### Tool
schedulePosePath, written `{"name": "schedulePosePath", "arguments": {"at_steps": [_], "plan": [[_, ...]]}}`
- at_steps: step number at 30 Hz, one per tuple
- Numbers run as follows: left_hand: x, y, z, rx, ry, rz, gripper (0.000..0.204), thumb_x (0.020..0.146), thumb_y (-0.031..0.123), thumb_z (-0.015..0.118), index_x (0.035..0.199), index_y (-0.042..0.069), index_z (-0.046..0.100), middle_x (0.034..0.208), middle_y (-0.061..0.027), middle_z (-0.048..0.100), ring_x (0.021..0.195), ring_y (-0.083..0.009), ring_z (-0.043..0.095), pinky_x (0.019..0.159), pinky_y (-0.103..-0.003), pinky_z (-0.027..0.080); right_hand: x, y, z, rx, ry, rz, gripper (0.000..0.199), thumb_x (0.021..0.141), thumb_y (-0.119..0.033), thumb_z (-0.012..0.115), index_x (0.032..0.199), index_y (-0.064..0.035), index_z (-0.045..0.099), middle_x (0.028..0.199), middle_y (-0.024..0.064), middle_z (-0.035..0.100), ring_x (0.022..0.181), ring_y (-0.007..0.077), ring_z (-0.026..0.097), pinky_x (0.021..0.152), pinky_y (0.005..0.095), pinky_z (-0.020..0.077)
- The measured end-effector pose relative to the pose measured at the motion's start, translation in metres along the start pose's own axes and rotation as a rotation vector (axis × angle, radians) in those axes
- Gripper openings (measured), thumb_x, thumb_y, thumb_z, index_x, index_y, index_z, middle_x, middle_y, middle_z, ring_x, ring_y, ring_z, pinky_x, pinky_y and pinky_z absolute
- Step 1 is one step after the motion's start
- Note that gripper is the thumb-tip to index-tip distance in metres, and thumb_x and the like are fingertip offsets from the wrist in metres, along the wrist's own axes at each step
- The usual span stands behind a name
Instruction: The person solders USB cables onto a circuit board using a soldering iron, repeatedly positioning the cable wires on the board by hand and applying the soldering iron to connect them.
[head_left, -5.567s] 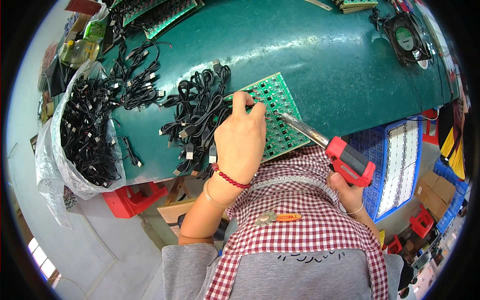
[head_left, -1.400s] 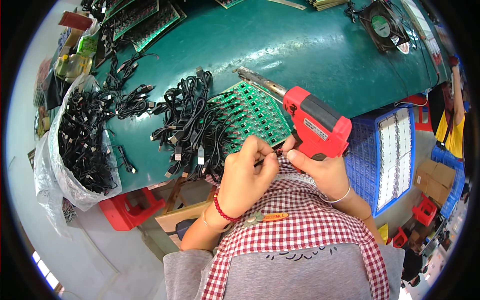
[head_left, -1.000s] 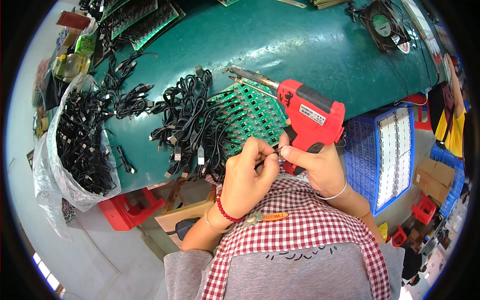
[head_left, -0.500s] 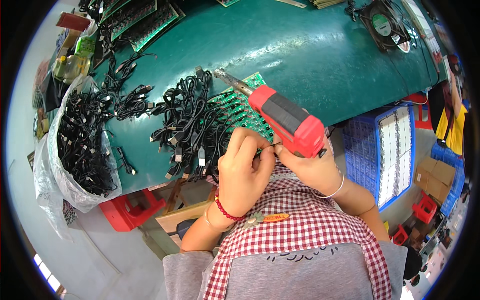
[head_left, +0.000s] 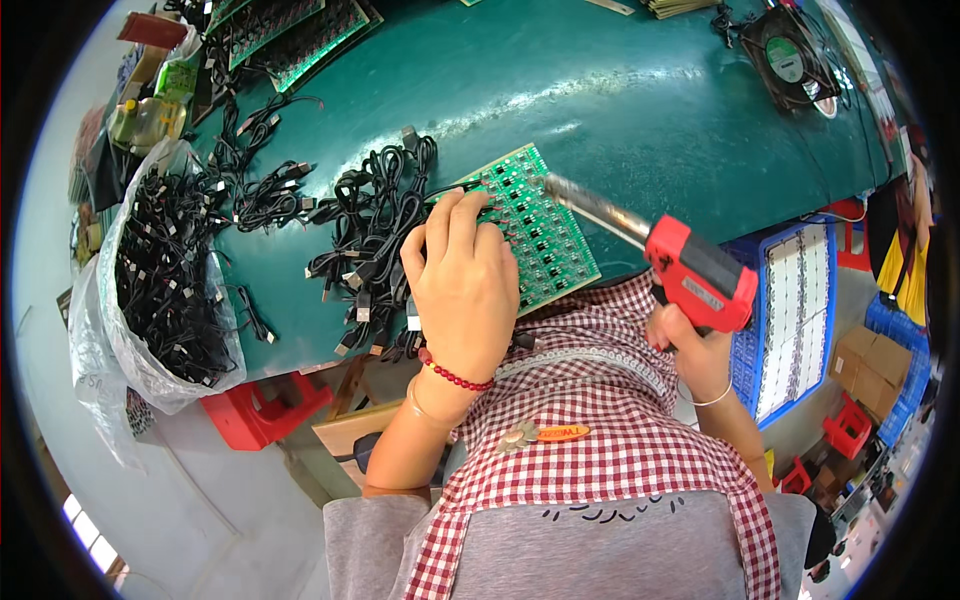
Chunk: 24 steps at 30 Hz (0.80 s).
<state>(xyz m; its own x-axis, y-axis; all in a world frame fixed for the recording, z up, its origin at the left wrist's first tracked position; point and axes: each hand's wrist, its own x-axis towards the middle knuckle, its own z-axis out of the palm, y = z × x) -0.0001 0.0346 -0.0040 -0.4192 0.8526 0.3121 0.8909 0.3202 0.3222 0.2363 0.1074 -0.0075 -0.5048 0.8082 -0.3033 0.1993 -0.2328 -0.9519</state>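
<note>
A soldering gun [head_left: 705, 275] with a red and black body is gripped in my right hand [head_left: 695, 350]. Its metal barrel points up and left, the tip over the top right part of a green circuit board [head_left: 545, 225]. My left hand [head_left: 465, 275] lies back up over the board's left edge, fingers bent down among the wire ends. My thumb and whatever the fingers hold are hidden under the hand. Black USB cables [head_left: 375, 215] spread in a bundle left of the board, some reaching its left edge.
A clear plastic bag [head_left: 110, 300] full of black cables stands at the left. More circuit boards [head_left: 325, 45] are stacked at the far left. A black fan [head_left: 790, 60] sits far right. Beside the table are a blue crate [head_left: 745, 350] and a red stool [head_left: 265, 410].
My hands have parted. The left went from pinching a black wire near the apron to the board's left edge. The right carried the soldering gun right and down, uncovering more of the board.
</note>
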Motion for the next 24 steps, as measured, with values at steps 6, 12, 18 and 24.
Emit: {"name": "schedulePosePath", "arguments": {"at_steps": [6, 12, 18, 24], "plan": [[0.0, -0.001, 0.002, -0.004, -0.065, -0.01, 0.01, 0.072, 0.005, 0.064, 0.079, 0.004, 0.059, 0.111, -0.0062, 0.058, 0.113, -0.0222, 0.051, 0.093, -0.041, 0.035, -0.02, 0.023, -0.018, -0.079, -0.035, -0.002, 0.03, 0.088, -0.016, 0.063, 0.108, 0.0037, 0.053, 0.067, 0.005, 0.054, 0.055, 0.0132, 0.05, 0.052, 0.0289, 0.0431], [-0.001, -0.001, 0.0, 0.009, -0.094, -0.011, 0.012, 0.072, 0.006, 0.064, 0.082, 0.003, 0.059, 0.111, -0.0067, 0.057, 0.114, -0.0222, 0.05, 0.094, -0.042, 0.034, -0.026, 0.013, -0.016, -0.071, -0.095, 0.113, 0.028, 0.081, -0.014, 0.073, 0.104, -0.0025, 0.063, 0.088, 0.0006, 0.063, 0.079, 0.01, 0.058, 0.072, 0.027, 0.0477], [-0.002, -0.001, 0.001, -0.008, -0.099, -0.024, 0.013, 0.072, 0.007, 0.063, 0.084, 0.003, 0.059, 0.11, -0.0073, 0.057, 0.115, -0.023, 0.049, 0.094, -0.042, 0.034, -0.026, 0.011, -0.014, -0.103, -0.127, 0.104, 0.025, 0.082, -0.014, 0.073, 0.102, -0.0022, 0.064, 0.088, 0.0016, 0.064, 0.079, 0.0105, 0.058, 0.071, 0.0273, 0.0475], [0.001, 0.001, 0.002, -0.002, -0.035, -0.025, 0.006, 0.073, 0.004, 0.062, 0.076, 0.003, 0.057, 0.105, -0.0054, 0.06, 0.108, -0.0221, 0.055, 0.09, -0.039, 0.036, -0.024, 0.016, -0.013, -0.165, -0.127, 0.048, 0.026, 0.081, -0.012, 0.073, 0.103, -0.0019, 0.064, 0.09, 0.0032, 0.064, 0.08, 0.0118, 0.059, 0.071, 0.028, 0.0481]]}}
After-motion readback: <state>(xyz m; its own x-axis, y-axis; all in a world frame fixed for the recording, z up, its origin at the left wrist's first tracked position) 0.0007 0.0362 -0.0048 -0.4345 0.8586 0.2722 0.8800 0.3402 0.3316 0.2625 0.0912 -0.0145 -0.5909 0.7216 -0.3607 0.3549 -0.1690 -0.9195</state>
